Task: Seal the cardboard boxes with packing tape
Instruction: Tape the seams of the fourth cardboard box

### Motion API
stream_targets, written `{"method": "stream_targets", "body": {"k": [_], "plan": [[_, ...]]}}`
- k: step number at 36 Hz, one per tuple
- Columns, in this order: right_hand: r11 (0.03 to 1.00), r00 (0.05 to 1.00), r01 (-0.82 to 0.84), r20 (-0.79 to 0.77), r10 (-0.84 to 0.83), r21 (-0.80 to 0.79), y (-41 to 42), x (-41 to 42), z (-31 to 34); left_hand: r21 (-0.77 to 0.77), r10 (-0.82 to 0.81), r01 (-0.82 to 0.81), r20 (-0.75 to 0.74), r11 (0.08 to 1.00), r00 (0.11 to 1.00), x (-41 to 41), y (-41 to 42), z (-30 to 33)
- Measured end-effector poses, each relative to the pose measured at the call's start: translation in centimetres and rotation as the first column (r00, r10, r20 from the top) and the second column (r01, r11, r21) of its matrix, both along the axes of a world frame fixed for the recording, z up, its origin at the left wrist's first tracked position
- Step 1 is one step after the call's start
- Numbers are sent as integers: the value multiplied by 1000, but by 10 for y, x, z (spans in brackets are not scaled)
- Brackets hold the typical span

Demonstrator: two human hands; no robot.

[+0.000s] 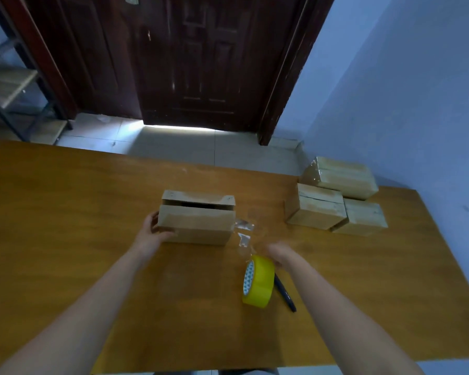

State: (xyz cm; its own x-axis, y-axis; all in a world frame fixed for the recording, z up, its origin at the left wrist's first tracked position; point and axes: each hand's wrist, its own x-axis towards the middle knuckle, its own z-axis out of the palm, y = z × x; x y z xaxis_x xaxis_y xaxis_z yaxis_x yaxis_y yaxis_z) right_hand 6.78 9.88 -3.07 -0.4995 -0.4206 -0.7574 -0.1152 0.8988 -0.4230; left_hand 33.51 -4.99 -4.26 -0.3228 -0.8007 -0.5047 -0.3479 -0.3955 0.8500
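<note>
A small cardboard box [198, 223] lies at the middle of the wooden table [65, 201], with a dark gap between its top flaps. My left hand [153, 230] grips its left end. A crinkled strip of clear tape [244, 235] runs from the box's right end down to a yellow tape roll [259, 282], which stands on edge on the table. My right hand [280, 255] is blurred, just above and to the right of the roll's top. Whether it holds the roll or the strip cannot be made out.
Three taped cardboard boxes [336, 197] sit grouped at the table's far right. A black pen [284, 293] lies just right of the roll. Beyond the table are a tiled floor, a dark wooden door [201, 58] and a metal shelf [14, 85] at left.
</note>
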Motion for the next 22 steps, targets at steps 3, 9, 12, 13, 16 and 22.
{"method": "stream_targets", "body": {"k": [3, 9, 12, 13, 16, 22], "plan": [[1000, 995, -4, 103, 4, 5, 2, 7, 1, -11, -28, 28, 23, 1000, 999, 2, 5, -4], [972, 973, -226, -23, 228, 64, -21, -16, -57, -72, 50, -32, 272, 997, 961, -1, 33, -10], [957, 955, -285, -69, 289, 58, -23, -4, -39, -154, -12, 73, 366, 985, 931, -5, 57, -21], [956, 953, -288, -75, 292, 60, -23, -3, -41, -162, -52, 123, 387, 979, 920, -8, 65, -23], [951, 950, -300, -65, 305, 69, -22, -6, -57, -178, -140, 237, 435, 955, 890, -22, 83, -29], [967, 966, -254, 27, 255, -33, -23, 4, -27, -55, -358, 415, 411, 908, 838, -54, 105, -35]]}}
